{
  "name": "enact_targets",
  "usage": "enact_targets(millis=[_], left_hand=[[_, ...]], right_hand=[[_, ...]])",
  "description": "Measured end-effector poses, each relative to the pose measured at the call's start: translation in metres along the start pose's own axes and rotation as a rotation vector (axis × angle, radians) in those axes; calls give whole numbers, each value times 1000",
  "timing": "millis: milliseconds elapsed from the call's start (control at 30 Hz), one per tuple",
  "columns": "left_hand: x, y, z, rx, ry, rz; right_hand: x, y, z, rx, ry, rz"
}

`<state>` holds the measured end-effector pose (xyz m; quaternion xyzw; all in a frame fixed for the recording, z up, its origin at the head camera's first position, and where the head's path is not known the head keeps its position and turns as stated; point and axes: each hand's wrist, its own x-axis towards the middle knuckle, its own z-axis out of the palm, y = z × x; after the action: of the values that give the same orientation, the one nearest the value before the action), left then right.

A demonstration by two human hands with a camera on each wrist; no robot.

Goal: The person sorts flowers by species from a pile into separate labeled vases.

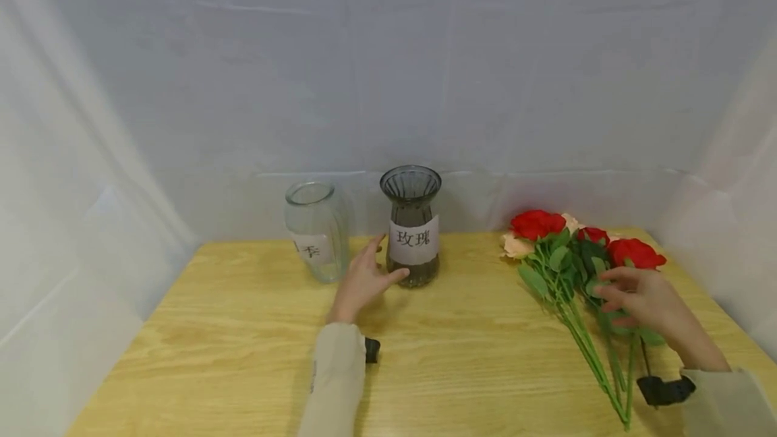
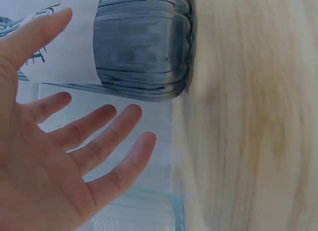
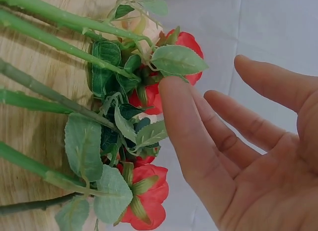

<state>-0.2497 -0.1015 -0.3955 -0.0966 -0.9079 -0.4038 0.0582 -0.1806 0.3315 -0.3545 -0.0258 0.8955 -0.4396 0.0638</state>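
Near the hands (image 1: 364, 276) (image 1: 648, 301): dark vase (image 1: 414, 243), flowers (image 1: 562, 258)

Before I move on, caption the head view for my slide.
Left hand beside a dark vase, right hand near red and peach flowers.

- Grey vase (image 1: 411, 211): ribbed glass with a flared rim, upright at 12 o'clock on the table; its white label (image 1: 414, 241) reads 玫瑰.
- Clear vase (image 1: 326, 216): glass, upright at 11 o'clock, its label (image 1: 313, 249) partly turned away.
- Flowers: red (image 1: 636, 253) and pale (image 1: 517, 246) blooms lying in a loose bunch at 2 o'clock, green stems (image 1: 589, 356) pointing to 5 o'clock.
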Motion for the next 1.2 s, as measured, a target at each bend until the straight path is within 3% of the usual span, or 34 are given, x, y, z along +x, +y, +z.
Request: enact_targets(millis=[267, 500, 700, 1200], left_hand=[[6, -2, 8, -37, 17, 29], [5, -8, 11, -61, 11, -8], [8, -8, 16, -83, -29, -24], [9, -10, 18, -97, -28, -32]], right_hand=[[1, 1, 0, 82, -58, 41], [6, 8, -1, 163, -138, 76], [6, 12, 1, 200, -153, 129], [11, 18, 7, 250, -189, 190]])
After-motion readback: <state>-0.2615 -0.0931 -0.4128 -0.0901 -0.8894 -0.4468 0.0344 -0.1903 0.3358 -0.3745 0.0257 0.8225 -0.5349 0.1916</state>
